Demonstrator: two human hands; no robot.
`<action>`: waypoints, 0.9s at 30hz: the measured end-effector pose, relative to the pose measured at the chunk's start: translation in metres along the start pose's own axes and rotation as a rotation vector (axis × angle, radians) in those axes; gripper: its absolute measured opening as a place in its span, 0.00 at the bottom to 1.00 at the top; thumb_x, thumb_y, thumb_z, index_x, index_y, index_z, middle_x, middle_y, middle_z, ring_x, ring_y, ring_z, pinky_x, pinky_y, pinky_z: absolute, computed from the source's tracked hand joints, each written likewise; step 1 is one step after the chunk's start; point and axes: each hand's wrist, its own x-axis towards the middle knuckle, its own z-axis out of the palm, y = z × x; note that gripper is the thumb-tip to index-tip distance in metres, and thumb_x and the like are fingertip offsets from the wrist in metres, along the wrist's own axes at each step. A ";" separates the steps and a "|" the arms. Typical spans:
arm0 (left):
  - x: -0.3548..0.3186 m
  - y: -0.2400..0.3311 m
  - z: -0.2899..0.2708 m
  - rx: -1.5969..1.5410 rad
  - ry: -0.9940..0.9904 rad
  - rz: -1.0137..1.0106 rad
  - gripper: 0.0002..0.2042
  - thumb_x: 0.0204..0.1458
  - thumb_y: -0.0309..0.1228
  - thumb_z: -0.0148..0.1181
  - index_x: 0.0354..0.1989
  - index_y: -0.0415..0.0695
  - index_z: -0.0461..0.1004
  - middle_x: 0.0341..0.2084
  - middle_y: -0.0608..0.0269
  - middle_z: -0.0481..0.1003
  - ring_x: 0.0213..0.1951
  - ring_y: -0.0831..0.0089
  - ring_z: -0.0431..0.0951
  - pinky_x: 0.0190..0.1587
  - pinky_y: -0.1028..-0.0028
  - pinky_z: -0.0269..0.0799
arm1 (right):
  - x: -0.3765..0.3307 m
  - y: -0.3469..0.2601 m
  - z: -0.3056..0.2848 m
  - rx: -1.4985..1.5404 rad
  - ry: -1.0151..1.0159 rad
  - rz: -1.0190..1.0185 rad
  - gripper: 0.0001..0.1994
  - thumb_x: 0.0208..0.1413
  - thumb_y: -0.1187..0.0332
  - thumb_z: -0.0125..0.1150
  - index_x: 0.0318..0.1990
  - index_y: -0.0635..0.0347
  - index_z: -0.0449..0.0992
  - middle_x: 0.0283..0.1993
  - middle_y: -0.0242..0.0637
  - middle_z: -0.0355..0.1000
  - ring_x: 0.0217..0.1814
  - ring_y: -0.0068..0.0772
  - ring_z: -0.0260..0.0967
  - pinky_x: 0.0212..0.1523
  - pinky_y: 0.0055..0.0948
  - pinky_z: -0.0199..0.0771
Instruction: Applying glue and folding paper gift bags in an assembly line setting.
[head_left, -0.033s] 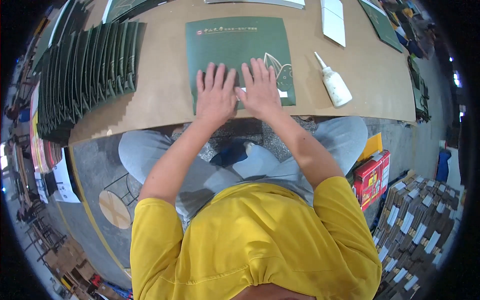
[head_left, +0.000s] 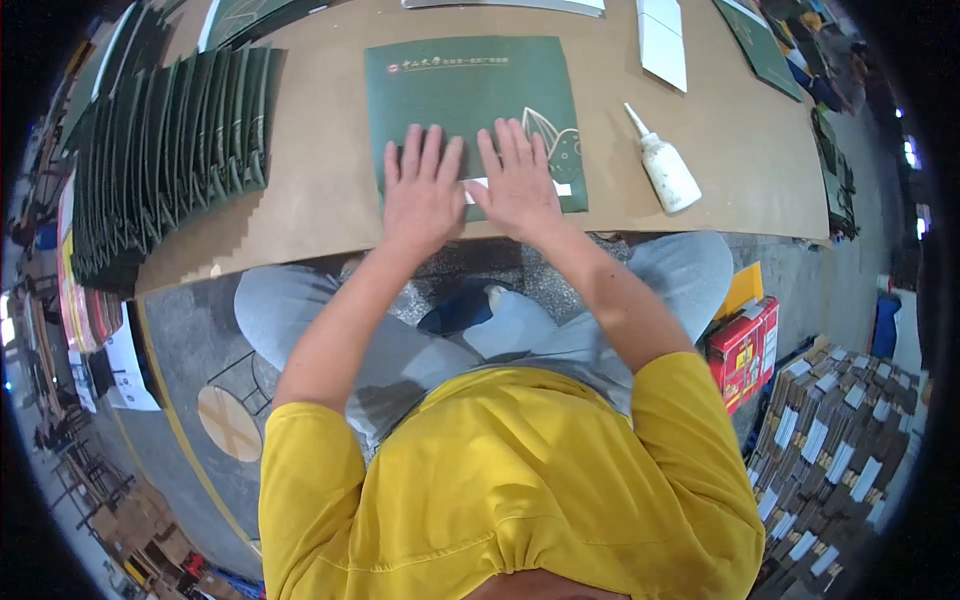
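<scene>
A flat green printed paper piece (head_left: 470, 100), a bag or folder by its look, lies on the brown table in front of me. It has pale gold line drawings at its right and a white strip near its lower edge. My left hand (head_left: 422, 190) rests flat on its lower left part, fingers stretched out. Beside it, my right hand (head_left: 518, 185) lies just as flat on the lower right part, its thumb pointing toward the left hand. Both hands are open and partly cover the white strip. Right of the paper, a white squeeze bottle (head_left: 669, 175) with a long nozzle lies on the table.
A row of similar green pieces (head_left: 175, 150) leans together at the table's left. A folded white card (head_left: 662, 45) and another green piece (head_left: 760, 48) lie toward the far right. Beside my right knee is a red box (head_left: 742, 355); bundled stacks (head_left: 835, 440) stand behind it.
The whole view has shifted slightly. My hands stay flat on the green paper, with slightly more of the white strip showing between them.
</scene>
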 end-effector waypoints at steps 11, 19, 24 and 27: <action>-0.021 -0.058 -0.002 -0.709 -0.025 -0.125 0.18 0.53 0.29 0.47 0.51 0.38 0.68 0.57 0.51 0.63 0.62 0.52 0.55 0.63 0.59 0.49 | -0.012 0.040 -0.036 0.335 0.230 0.025 0.28 0.44 0.62 0.64 0.54 0.62 0.65 0.59 0.48 0.58 0.63 0.49 0.52 0.61 0.46 0.53; -0.034 -0.067 -0.013 -0.615 0.113 -0.208 0.11 0.43 0.25 0.60 0.38 0.41 0.76 0.31 0.56 0.72 0.37 0.62 0.70 0.41 0.69 0.67 | -0.094 0.144 -0.092 0.050 0.352 0.625 0.32 0.43 0.67 0.67 0.56 0.68 0.62 0.56 0.52 0.61 0.58 0.49 0.58 0.60 0.41 0.55; -0.019 -0.035 0.001 -0.987 0.152 -0.670 0.07 0.44 0.29 0.62 0.30 0.41 0.77 0.25 0.59 0.73 0.31 0.63 0.71 0.35 0.69 0.68 | -0.088 0.134 -0.098 0.911 0.522 0.953 0.28 0.49 0.66 0.62 0.57 0.65 0.60 0.57 0.47 0.62 0.58 0.44 0.61 0.56 0.42 0.62; -0.020 -0.043 0.010 -0.766 0.186 -0.473 0.06 0.44 0.29 0.61 0.30 0.41 0.77 0.24 0.59 0.73 0.30 0.64 0.71 0.35 0.70 0.68 | -0.073 0.106 -0.123 1.869 0.639 0.815 0.23 0.56 0.62 0.53 0.57 0.64 0.61 0.53 0.46 0.65 0.51 0.41 0.67 0.44 0.38 0.73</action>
